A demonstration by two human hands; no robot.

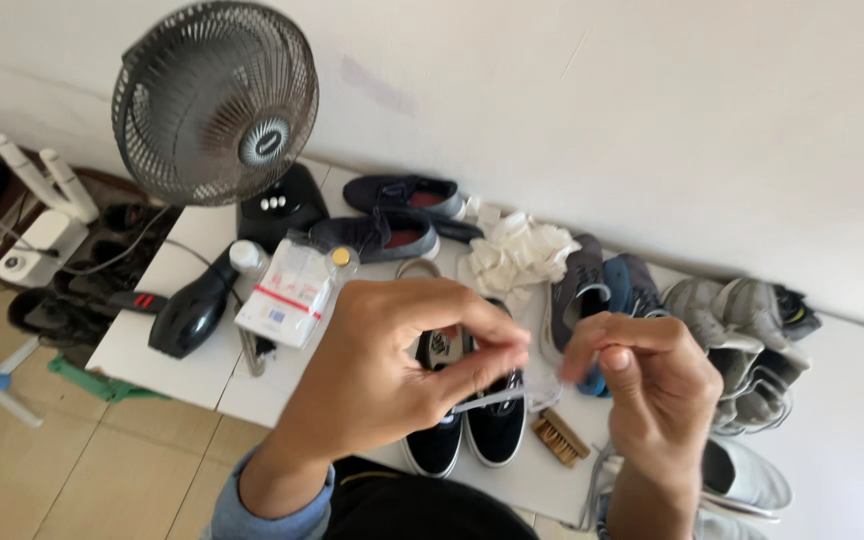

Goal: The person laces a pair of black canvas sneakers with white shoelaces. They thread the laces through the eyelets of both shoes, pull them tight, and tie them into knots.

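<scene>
**Both hands pinch a white lace above the black shoes**

The left hand nips one end of a thin white lace between thumb and forefinger. The right hand pinches the other end, fingers curled in. The lace hangs taut between them, over a pair of black shoes on the white table. A small brush lies just beside the shoes. A fan stands at the back left.
</scene>
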